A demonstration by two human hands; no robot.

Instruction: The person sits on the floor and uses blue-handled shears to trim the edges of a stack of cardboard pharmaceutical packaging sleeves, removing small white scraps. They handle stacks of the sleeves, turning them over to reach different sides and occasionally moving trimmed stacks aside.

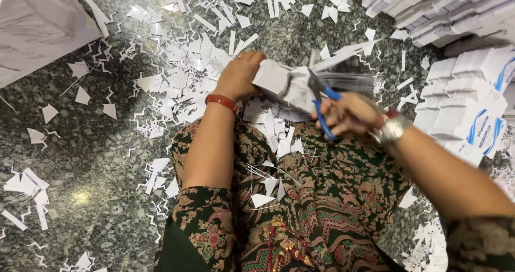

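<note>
Sat low over a grey speckled stone floor (96,159), strewn nearly everywhere with white paper scraps (177,84): strips, triangles and zigzag offcuts, thickest just ahead of the knees. Flanked at the upper left by a big white wrapped bundle (37,20) and along the right by stacked white boxes (472,89), some printed in blue, packed close together. Showed no more of the room than that. Spread a dark floral dress (332,186) across the lap, dotted with a few fallen slivers. Held a sheaf of white sheets (279,81) above the knees, between both hands and clear of the floor. Clamped the left hand (238,76) over the sheaf's left end, fingers curled tight round it. Closed the right hand (348,114) through the blue loops of the scissors (322,97), blades set at the sheaf's middle; too blurred to tell whether parted. Probably called for a firm, square grip so the layers could not slide, short bites rather than one long cut, and left fingers well back from the blades. Wore a red bangle (221,101) on the left wrist, a metal watch (390,128) on the right.
</note>
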